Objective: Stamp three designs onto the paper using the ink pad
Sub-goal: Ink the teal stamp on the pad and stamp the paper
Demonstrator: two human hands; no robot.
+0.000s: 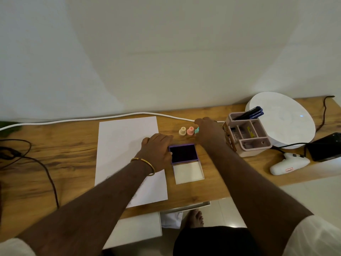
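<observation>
A blank white paper [121,145] lies on the wooden desk [64,154]. To its right sits an opened ink pad [183,153] with a dark purple pad and its white lid folded toward me. Behind it stand three small stamps in a row: a cream stamp [182,131], a pink stamp [190,131] and a teal stamp [197,130]. My right hand [208,132] is closed around the teal stamp, which it mostly hides. My left hand [156,150] rests flat on the paper's right edge, touching the ink pad's left side.
A pink desk organiser [247,133] with blue pens stands right of my right hand, in front of a round white device [284,117]. A white cable [92,118] runs along the wall. A white controller [289,163], a black box [326,146] and dark cords [27,157] lie at the desk's ends.
</observation>
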